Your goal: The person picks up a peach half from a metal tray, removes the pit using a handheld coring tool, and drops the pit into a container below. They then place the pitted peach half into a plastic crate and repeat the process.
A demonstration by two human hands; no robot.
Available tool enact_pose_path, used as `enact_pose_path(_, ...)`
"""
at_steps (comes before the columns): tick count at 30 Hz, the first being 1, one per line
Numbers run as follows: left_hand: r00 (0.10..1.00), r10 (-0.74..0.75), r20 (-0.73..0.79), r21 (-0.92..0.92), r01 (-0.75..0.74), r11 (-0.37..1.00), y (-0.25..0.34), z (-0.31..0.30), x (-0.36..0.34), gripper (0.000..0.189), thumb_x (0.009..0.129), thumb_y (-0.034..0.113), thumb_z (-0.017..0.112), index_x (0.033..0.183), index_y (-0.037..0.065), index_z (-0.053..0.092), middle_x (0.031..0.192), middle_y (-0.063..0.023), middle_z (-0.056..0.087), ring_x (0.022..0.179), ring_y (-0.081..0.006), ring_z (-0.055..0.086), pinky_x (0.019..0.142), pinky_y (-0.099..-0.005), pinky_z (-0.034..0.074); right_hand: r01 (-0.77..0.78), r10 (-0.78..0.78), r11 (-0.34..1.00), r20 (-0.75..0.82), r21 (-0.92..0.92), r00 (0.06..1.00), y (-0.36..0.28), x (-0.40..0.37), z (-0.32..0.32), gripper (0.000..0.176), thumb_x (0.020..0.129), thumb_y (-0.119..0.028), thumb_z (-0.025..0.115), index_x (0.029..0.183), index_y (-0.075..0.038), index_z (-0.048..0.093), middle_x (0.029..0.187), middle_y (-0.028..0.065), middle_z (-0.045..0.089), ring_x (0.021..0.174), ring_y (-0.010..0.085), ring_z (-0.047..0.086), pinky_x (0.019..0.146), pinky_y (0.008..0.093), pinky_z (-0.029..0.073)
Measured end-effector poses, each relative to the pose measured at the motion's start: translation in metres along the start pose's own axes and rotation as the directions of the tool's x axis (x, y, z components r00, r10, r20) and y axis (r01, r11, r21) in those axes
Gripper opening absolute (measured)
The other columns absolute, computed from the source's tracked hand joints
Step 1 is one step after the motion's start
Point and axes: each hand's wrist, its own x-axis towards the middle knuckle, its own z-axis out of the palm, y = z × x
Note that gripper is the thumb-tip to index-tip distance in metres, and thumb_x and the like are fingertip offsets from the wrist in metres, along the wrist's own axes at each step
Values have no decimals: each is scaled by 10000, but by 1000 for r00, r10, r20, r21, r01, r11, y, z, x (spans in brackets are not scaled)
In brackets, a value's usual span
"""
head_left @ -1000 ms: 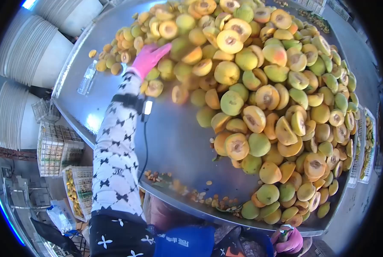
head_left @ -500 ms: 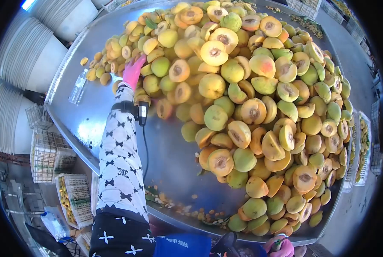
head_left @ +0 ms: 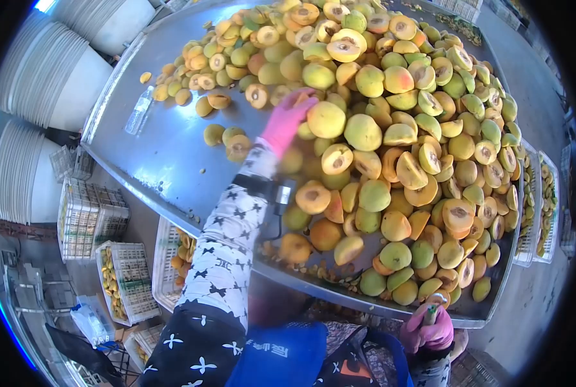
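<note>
A big heap of yellow-green peaches (head_left: 399,134), many cut in half with the pit side showing, covers much of a metal table (head_left: 162,151). My left hand (head_left: 286,122), in a pink glove, reaches into the left side of the heap. Its fingers stretch over the fruit beside a whole-looking peach (head_left: 326,120), partly hidden and a little blurred. At the near edge of the table, my right hand (head_left: 428,330), also pink-gloved, is closed round a small tool with a green handle (head_left: 431,315) and a curved metal tip.
A clear plastic bottle (head_left: 139,113) lies on the table's left part. Crates of fruit (head_left: 130,284) stand on the floor at left, with more crates (head_left: 547,213) at right. Stacked white tubs (head_left: 56,71) stand beyond the left edge. A blue apron (head_left: 284,358) shows below.
My left hand has moved right and nearer from the heap's far left. Peaches have shifted toward the near edge, baring more metal at left. The view has also shifted.
</note>
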Motion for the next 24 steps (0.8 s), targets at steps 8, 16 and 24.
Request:
enact_pose_path(8,939,112,325,238,-196,951,32,8,-52,459,948,230,648,1372,79,560,1417,-102,512,1332,-242,469,1152,-330,323,66,-57,987,60,-145,997,0,5,6,279,777,-97,680,954,113,632,577,198,594,448,308,540,430,408,425)
enact_pose_path(16,892,-79,-445,424,288,859,-20,-207,0,514,970,373,550,1377,59,537,1220,-156,632,1142,-307,587,984,-370,457,144,-129,976,97,-163,987,5,9,10,273,817,-161,705,939,73,635,566,161,587,423,277,530,395,382,418)
enact_pose_path(24,991,113,-70,674,-37,738,-37,-73,-50,481,935,445,568,1307,140,581,1279,-185,602,1197,-341,545,1015,-414,418,219,-220,951,21,-216,975,12,4,21,300,842,-202,671,977,58,604,567,150,581,436,275,539,426,373,435)
